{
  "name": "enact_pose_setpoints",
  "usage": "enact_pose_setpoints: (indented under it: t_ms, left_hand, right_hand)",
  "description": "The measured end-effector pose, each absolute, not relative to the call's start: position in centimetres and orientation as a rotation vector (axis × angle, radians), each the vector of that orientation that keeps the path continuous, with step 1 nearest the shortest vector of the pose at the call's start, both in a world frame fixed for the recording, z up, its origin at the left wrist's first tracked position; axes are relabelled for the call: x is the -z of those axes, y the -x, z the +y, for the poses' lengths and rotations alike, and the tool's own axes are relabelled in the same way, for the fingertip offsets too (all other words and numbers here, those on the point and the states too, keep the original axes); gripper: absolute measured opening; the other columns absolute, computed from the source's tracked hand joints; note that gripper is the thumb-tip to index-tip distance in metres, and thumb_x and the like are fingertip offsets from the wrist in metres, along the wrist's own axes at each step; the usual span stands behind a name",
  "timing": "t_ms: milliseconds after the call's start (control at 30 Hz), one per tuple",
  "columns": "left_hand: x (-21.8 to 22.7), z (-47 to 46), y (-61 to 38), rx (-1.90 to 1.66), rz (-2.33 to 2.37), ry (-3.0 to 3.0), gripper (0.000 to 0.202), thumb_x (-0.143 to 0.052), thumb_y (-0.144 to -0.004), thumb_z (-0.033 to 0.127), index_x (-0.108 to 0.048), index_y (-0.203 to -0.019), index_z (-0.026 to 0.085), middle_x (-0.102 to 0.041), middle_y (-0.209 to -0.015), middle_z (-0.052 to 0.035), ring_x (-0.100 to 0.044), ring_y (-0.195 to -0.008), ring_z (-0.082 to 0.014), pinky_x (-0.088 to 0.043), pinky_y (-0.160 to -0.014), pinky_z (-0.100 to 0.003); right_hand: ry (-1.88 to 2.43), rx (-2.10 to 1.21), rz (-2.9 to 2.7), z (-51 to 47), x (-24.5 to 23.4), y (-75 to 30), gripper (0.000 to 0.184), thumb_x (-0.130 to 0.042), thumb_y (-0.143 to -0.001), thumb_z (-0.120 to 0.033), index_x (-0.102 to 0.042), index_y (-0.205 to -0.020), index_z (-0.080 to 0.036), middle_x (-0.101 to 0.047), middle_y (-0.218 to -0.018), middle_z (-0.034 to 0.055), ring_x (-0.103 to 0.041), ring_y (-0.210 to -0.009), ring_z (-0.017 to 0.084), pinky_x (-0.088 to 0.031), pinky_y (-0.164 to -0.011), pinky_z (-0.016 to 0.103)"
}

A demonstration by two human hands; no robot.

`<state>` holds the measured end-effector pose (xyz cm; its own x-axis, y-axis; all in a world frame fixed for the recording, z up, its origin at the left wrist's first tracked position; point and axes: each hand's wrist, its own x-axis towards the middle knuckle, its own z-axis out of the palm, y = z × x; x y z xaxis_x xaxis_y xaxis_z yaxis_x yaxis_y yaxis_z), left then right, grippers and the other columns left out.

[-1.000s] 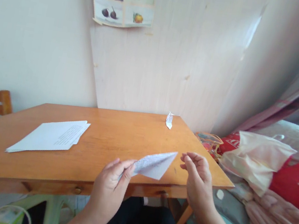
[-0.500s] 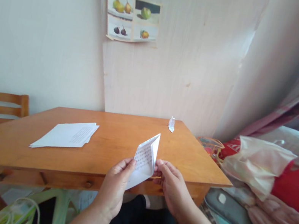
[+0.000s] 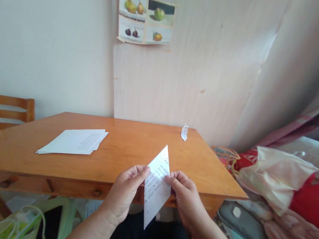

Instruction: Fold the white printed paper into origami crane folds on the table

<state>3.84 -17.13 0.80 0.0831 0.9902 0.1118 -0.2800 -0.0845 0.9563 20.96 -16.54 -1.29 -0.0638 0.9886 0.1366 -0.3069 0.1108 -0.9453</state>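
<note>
A printed white sheet, creased into a diamond shape, is the folded paper between my hands, in front of the table's near edge. One point of it is up, the other down toward my lap. My left hand pinches its left edge between thumb and fingers. On the opposite edge, my right hand grips it the same way, thumb on the face toward me. The fingers behind the paper are partly hidden.
Ahead is a wooden table with drawers. A stack of printed sheets lies at its left, a small folded paper figure at the far right. Bags and cloth are heaped on the right; a chair stands at the left.
The folded paper has turned from a tilted, partly opened shape to a flat diamond facing me. My right hand has moved onto its right edge, while the left still holds it.
</note>
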Motion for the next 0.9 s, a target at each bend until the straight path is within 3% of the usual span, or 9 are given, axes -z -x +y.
enact_pose_setpoints:
  t_ms: [333, 633, 900]
  left_hand:
    - [0.1, -16.2, -3.3, -1.445, 0.991, -1.122, 0.031, -0.074, -0.081, 0.044, -0.071, -0.083, 0.014, -0.073, -0.082, -0.0054, -0.063, -0.081, -0.0192, -0.048, -0.079, -0.03]
    - [0.5, -16.0, -3.5, -1.453, 0.965, -1.046, 0.031, -0.078, -0.077, 0.044, -0.07, -0.079, 0.014, -0.072, -0.077, -0.0051, -0.062, -0.073, -0.0173, -0.048, -0.073, -0.029]
    - [0.8, -15.7, -3.3, -1.47, 0.975, -1.054, 0.032, -0.078, -0.077, 0.045, -0.071, -0.077, 0.014, -0.072, -0.076, -0.0044, -0.062, -0.072, -0.0162, -0.047, -0.071, -0.027]
  right_hand:
    - [0.959, -1.314, -1.203, -16.9, 1.7, -21.0, 0.041, -0.064, -0.088, -0.058, -0.061, -0.077, -0.018, -0.056, -0.068, -0.0015, -0.047, -0.06, 0.013, -0.034, -0.058, 0.026]
    - [0.873, -1.392, -1.185, -17.2, 2.0, -20.8, 0.042, -0.072, -0.081, -0.057, -0.059, -0.069, -0.018, -0.059, -0.064, -0.001, -0.047, -0.058, 0.013, -0.036, -0.059, 0.027]
    - [0.926, -1.301, -1.206, -16.8, 2.6, -21.4, 0.048, -0.06, -0.088, -0.062, -0.062, -0.069, -0.018, -0.059, -0.063, 0.0012, -0.049, -0.058, 0.014, -0.038, -0.058, 0.028]
